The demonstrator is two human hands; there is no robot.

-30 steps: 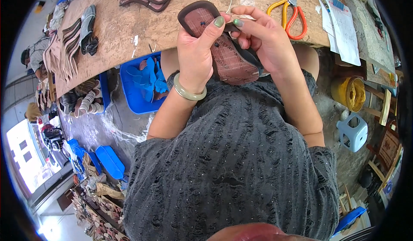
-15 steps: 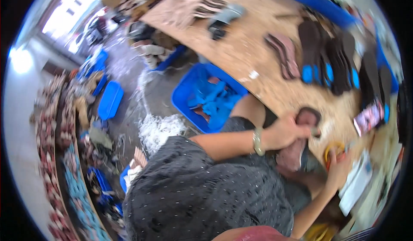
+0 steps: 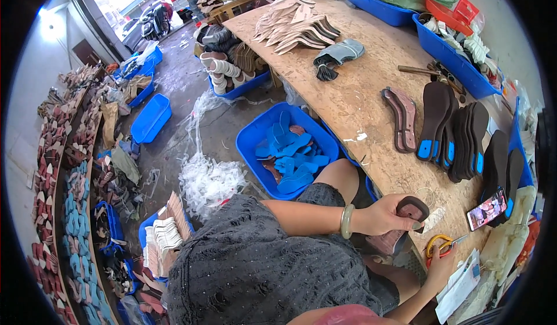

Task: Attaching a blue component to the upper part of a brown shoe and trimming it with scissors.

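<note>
In my left hand (image 3: 380,216), which wears a pale green bangle, is a brownish-pink shoe insole (image 3: 411,208) with a dark rim, gripped at its rounded end just over the table edge. Its lower part hangs over my lap, partly behind my fingers. My right hand (image 3: 443,268) has its fingers at the red and yellow handles of a pair of scissors (image 3: 439,246), closed round them as far as I can see. The blades point toward a lit phone (image 3: 487,210) on the wooden table (image 3: 348,90).
Dark insoles with blue heels (image 3: 435,122) and pinkish ones (image 3: 400,119) lie farther up the table, past grey bundled pieces (image 3: 339,57). A blue bin (image 3: 246,136) of blue pieces stands beside my knee. White scraps (image 3: 212,177) cover the floor. Paper sheets (image 3: 458,293) lie at right.
The view has shifted and become sharper, so the table sits lower in it. Both hands stay much as they were: the left on the insole, the right at the scissors.
</note>
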